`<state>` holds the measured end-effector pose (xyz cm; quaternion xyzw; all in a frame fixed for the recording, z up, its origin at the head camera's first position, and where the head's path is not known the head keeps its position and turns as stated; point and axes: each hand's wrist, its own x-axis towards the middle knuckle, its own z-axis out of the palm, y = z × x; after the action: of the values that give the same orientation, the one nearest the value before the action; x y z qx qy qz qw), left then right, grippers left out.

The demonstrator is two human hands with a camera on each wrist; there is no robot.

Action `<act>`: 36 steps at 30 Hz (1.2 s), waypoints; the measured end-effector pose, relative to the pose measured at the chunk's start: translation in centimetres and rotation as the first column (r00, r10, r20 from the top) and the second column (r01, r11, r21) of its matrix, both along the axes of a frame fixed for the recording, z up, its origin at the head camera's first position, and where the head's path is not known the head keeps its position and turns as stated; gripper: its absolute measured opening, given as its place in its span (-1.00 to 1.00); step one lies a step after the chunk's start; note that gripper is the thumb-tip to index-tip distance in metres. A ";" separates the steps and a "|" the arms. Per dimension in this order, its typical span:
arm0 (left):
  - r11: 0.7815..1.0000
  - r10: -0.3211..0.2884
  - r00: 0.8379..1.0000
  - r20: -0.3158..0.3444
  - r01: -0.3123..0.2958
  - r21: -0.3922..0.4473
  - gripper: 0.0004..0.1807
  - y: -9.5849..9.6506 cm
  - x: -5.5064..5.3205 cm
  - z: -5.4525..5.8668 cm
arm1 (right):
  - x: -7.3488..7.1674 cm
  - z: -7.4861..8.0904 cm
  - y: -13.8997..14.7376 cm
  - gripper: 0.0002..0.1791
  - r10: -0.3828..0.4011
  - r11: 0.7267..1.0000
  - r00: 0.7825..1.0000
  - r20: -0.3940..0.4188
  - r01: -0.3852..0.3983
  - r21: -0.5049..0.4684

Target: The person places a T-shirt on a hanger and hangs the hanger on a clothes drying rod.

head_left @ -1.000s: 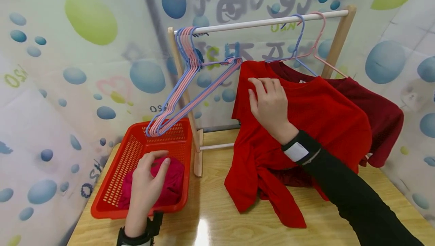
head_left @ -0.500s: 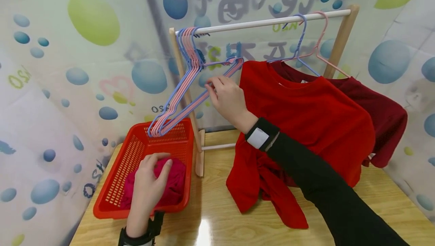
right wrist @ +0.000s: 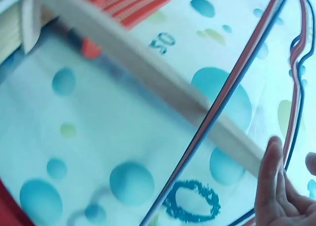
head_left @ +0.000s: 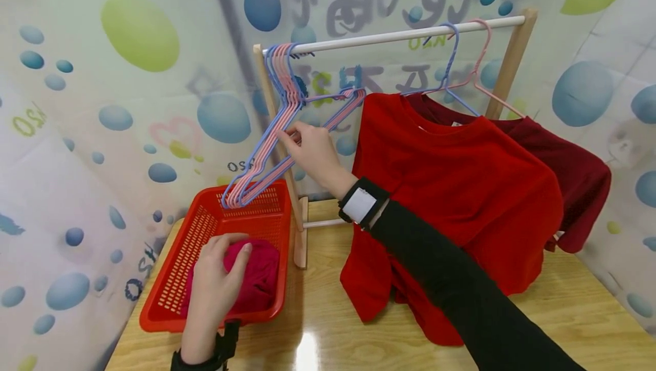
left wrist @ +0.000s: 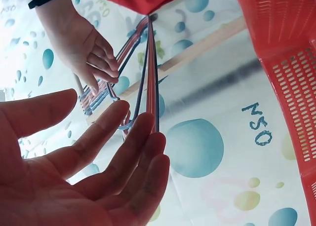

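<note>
Several pink and blue clothes hangers (head_left: 266,143) hang bunched at the left end of the rack's rod. My right hand (head_left: 314,152) is at the bunch, its fingers loosely bent and pointing left. In the right wrist view the fingers (right wrist: 271,186) lie close to the hanger wires (right wrist: 217,102), and nothing shows in their grasp. My left hand (head_left: 216,280) hovers over the red plastic basket (head_left: 154,324) with thumb and fingers spread apart. In the left wrist view its palm (left wrist: 94,186) is bare. A crumpled magenta garment (head_left: 258,280) lies in the basket, partly hidden by this hand.
A bright red shirt (head_left: 441,172) and a dark red shirt (head_left: 579,172) hang at the right of the wooden rack (head_left: 512,64). The red shirt's lower part trails on the wooden table (head_left: 328,303). A patterned sheet (head_left: 123,200) covers the wall behind.
My right hand has moved left, from in front of the red shirt to the bunched hangers. My left hand has stayed over the basket, shifting only slightly.
</note>
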<state>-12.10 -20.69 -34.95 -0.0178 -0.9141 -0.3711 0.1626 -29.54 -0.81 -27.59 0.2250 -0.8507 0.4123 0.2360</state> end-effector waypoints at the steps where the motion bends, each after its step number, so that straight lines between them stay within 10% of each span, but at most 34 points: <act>1: 1.000 0.003 1.000 0.001 -0.003 -0.002 -0.70 0.0 0.0 0.0 | 0.0 0.1 -0.3 -0.57 0.011 1.000 0.999 0.043 -0.010 -0.028; 9: 1.000 0.010 1.000 0.011 -0.010 0.005 -0.69 0.0 -0.2 0.1 | 0.0 0.4 -1.6 -0.65 0.148 0.925 0.934 0.326 -0.014 -0.380; 16: 1.000 0.010 1.000 0.001 -0.010 -0.006 -0.70 -0.3 -0.3 0.1 | 0.3 0.5 -1.8 -0.67 0.226 0.860 0.897 0.381 0.000 -0.510; 23: 1.000 0.006 1.000 -0.013 -0.006 -0.010 -0.71 -0.5 -0.4 0.0 | 0.5 0.7 -1.9 -0.79 0.403 0.725 0.822 0.403 -0.018 -0.689; 36: 1.000 0.000 1.000 -0.016 0.000 -0.009 -0.69 -0.5 -0.4 0.0 | 1.7 2.3 -1.2 -0.67 0.444 0.645 0.846 0.296 -0.072 -0.761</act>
<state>-12.47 -21.22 -34.92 -0.0215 -0.9144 -0.3669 0.1697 -27.82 -2.04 -25.34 0.1320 -0.6047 0.7846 0.0347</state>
